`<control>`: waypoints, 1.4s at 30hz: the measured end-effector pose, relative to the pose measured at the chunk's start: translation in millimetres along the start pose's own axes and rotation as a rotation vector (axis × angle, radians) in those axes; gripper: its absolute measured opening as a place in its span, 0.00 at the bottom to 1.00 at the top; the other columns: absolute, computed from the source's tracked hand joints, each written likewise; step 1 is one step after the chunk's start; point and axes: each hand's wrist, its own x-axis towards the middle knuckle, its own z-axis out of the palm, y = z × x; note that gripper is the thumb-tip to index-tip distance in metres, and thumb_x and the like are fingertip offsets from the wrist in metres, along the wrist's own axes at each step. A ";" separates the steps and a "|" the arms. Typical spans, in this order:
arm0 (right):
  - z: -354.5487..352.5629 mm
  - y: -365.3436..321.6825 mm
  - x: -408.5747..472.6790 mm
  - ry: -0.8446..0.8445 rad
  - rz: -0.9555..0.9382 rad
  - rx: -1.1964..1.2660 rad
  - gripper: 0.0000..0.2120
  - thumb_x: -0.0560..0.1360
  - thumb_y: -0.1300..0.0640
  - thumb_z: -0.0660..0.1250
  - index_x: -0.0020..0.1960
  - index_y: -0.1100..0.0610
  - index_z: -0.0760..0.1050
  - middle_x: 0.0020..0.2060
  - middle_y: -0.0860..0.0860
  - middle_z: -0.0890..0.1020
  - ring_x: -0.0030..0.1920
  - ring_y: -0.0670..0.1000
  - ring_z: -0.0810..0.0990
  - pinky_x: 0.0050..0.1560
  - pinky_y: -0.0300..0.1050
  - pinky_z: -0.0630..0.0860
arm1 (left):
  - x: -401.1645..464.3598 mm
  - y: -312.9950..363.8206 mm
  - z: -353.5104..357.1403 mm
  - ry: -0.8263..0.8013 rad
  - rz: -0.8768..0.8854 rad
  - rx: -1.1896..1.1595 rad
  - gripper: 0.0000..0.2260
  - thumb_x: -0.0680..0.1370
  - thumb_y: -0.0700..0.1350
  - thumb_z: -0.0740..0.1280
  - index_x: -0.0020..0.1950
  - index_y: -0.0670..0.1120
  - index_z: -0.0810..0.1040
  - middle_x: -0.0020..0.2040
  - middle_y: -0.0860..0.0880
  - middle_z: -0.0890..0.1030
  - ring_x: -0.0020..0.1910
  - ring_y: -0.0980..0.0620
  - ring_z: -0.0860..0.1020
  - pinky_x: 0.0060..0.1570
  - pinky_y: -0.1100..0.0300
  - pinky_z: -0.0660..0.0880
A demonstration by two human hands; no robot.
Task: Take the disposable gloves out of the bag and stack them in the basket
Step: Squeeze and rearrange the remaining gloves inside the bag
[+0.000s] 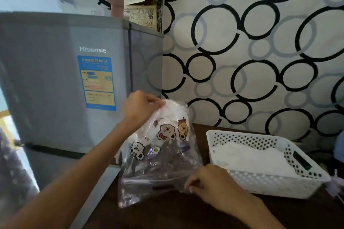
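Left hand pinches the top edge of the cartoon-print plastic bag. Right hand pinches its lower corner by the zip strip. Crumpled white gloves sit in the bag's raised end. White perforated basket at 3 o'clock already holds a white glove pile. Risk: the slick bag slips from either pinch, or gloves spill onto the dark table short of the basket.
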 end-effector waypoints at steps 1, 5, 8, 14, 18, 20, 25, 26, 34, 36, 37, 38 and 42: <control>3.2 -1.2 -1.8 0.037 -0.012 -0.008 0.09 0.76 0.52 0.67 0.54 0.43 0.80 0.50 0.41 0.83 0.48 0.39 0.79 0.58 0.36 0.73 | -8.8 8.8 -11.0 0.095 0.065 0.030 0.10 0.75 0.55 0.70 0.48 0.51 0.85 0.40 0.55 0.84 0.33 0.59 0.77 0.33 0.67 0.69; 11.7 -9.0 -12.0 0.119 -0.048 -0.032 0.09 0.77 0.52 0.65 0.55 0.43 0.80 0.51 0.41 0.83 0.49 0.40 0.79 0.58 0.41 0.75 | -33.3 21.1 -27.4 -0.048 0.299 0.435 0.14 0.80 0.51 0.64 0.40 0.45 0.81 0.42 0.46 0.83 0.40 0.49 0.77 0.47 0.58 0.70; 13.3 -6.5 -16.1 0.132 -0.034 -0.041 0.09 0.77 0.52 0.65 0.54 0.43 0.80 0.51 0.41 0.83 0.51 0.42 0.78 0.58 0.45 0.75 | -44.5 7.5 -28.2 0.107 0.480 0.373 0.11 0.80 0.44 0.65 0.42 0.42 0.83 0.40 0.46 0.84 0.38 0.49 0.78 0.52 0.57 0.72; 12.7 -8.2 -20.9 0.164 -0.038 -0.017 0.09 0.77 0.52 0.66 0.54 0.44 0.81 0.51 0.41 0.83 0.50 0.39 0.79 0.61 0.40 0.73 | -54.0 10.0 -31.0 0.187 0.486 0.374 0.13 0.78 0.47 0.63 0.43 0.44 0.85 0.44 0.50 0.85 0.43 0.47 0.81 0.51 0.53 0.70; 10.2 -7.1 -20.6 0.166 -0.041 0.008 0.08 0.76 0.53 0.67 0.52 0.44 0.82 0.49 0.41 0.83 0.48 0.39 0.79 0.57 0.39 0.75 | -51.7 15.4 -27.1 0.173 0.350 0.317 0.13 0.81 0.47 0.62 0.46 0.43 0.83 0.46 0.48 0.84 0.45 0.46 0.78 0.48 0.58 0.63; 10.5 -7.2 -20.4 0.138 -0.053 0.016 0.08 0.75 0.53 0.68 0.52 0.45 0.82 0.49 0.41 0.84 0.47 0.38 0.79 0.56 0.37 0.75 | -52.0 9.5 -21.5 0.171 0.357 0.327 0.13 0.81 0.48 0.62 0.45 0.43 0.83 0.45 0.48 0.83 0.45 0.46 0.78 0.48 0.57 0.63; 8.4 0.5 -15.9 0.191 -0.023 0.037 0.08 0.75 0.53 0.68 0.51 0.43 0.82 0.50 0.40 0.83 0.49 0.39 0.78 0.55 0.37 0.75 | -44.7 -17.4 -6.1 -0.242 0.071 0.503 0.13 0.81 0.50 0.61 0.48 0.45 0.82 0.47 0.44 0.83 0.51 0.43 0.79 0.56 0.53 0.70; 7.9 2.6 -15.0 0.209 -0.014 0.052 0.08 0.75 0.54 0.68 0.51 0.43 0.82 0.50 0.40 0.83 0.49 0.39 0.79 0.56 0.36 0.75 | -44.5 -21.3 -4.9 -0.250 0.072 0.472 0.12 0.80 0.51 0.61 0.48 0.47 0.82 0.47 0.45 0.83 0.51 0.43 0.79 0.55 0.53 0.71; 7.0 1.0 -8.6 0.536 0.011 0.222 0.10 0.74 0.55 0.69 0.54 0.46 0.81 0.49 0.41 0.84 0.44 0.36 0.79 0.45 0.27 0.74 | -76.7 -49.0 4.2 -0.612 -0.075 0.292 0.33 0.75 0.66 0.60 0.75 0.52 0.62 0.75 0.49 0.66 0.70 0.47 0.68 0.68 0.50 0.65; 7.8 -2.8 -10.1 0.612 -0.015 0.202 0.10 0.74 0.55 0.70 0.54 0.46 0.82 0.47 0.41 0.84 0.41 0.36 0.77 0.41 0.24 0.71 | -84.0 -59.6 14.0 -0.481 -0.006 0.281 0.31 0.74 0.65 0.63 0.73 0.51 0.66 0.76 0.49 0.63 0.73 0.46 0.64 0.70 0.46 0.63; 8.0 -3.6 -11.3 0.645 -0.027 0.181 0.09 0.74 0.54 0.70 0.53 0.46 0.82 0.46 0.41 0.84 0.40 0.36 0.77 0.40 0.24 0.70 | -84.7 -61.8 18.6 -0.415 0.030 0.285 0.29 0.74 0.64 0.64 0.72 0.51 0.68 0.76 0.49 0.63 0.74 0.46 0.62 0.71 0.45 0.62; 8.6 -4.1 -12.5 0.668 -0.039 0.156 0.09 0.74 0.54 0.70 0.53 0.46 0.82 0.46 0.42 0.84 0.40 0.37 0.77 0.39 0.24 0.69 | -84.8 -61.6 21.3 -0.381 0.047 0.275 0.27 0.75 0.62 0.64 0.70 0.50 0.70 0.75 0.49 0.65 0.74 0.46 0.63 0.71 0.47 0.62; 12.7 -2.7 -18.6 0.849 -0.076 0.069 0.11 0.71 0.56 0.72 0.53 0.50 0.82 0.46 0.46 0.85 0.45 0.42 0.81 0.44 0.38 0.79 | -83.5 -52.1 32.4 -0.300 -0.012 0.217 0.20 0.80 0.60 0.56 0.61 0.49 0.77 0.56 0.49 0.81 0.54 0.47 0.79 0.51 0.56 0.71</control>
